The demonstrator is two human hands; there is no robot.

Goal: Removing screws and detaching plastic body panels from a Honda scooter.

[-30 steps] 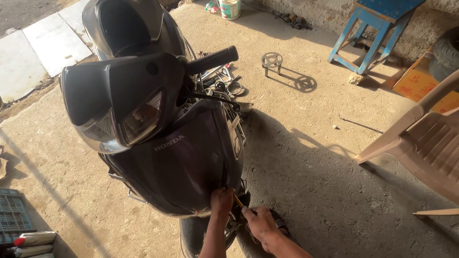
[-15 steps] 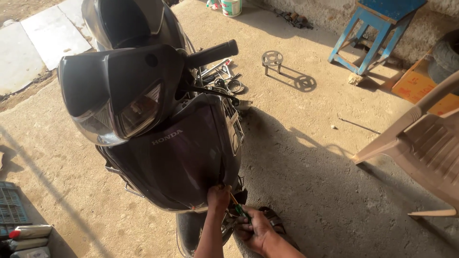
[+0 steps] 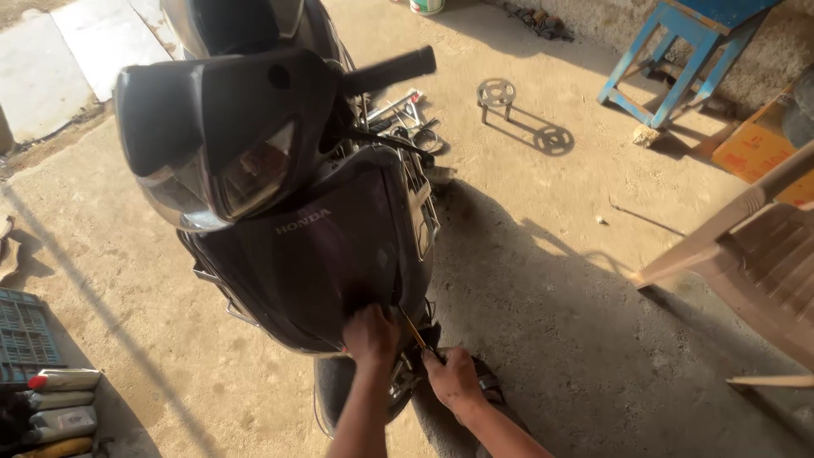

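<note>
A dark scooter (image 3: 322, 246) stands in front of me, its headlight (image 3: 246, 174) and handlebar grip (image 3: 394, 68) toward the top. My left hand (image 3: 371, 335) presses on the lower edge of the scooter's front panel. My right hand (image 3: 452, 379) sits just to its right, below the panel, and grips a thin tool with a yellow-orange shaft (image 3: 413, 329) that points up into the gap at the panel's edge. The front wheel (image 3: 335, 390) shows beneath both hands.
A blue stool (image 3: 678, 59) stands at the back right and a small metal stand (image 3: 494, 93) on the concrete floor beside it. A tan plastic chair (image 3: 755, 263) is at the right edge. A blue crate (image 3: 25, 335) and several bottles (image 3: 64, 407) lie at the lower left.
The view has shifted slightly, so the scooter sits more to the right in the frame. Both hands stay at the panel's lower edge with the tool.
</note>
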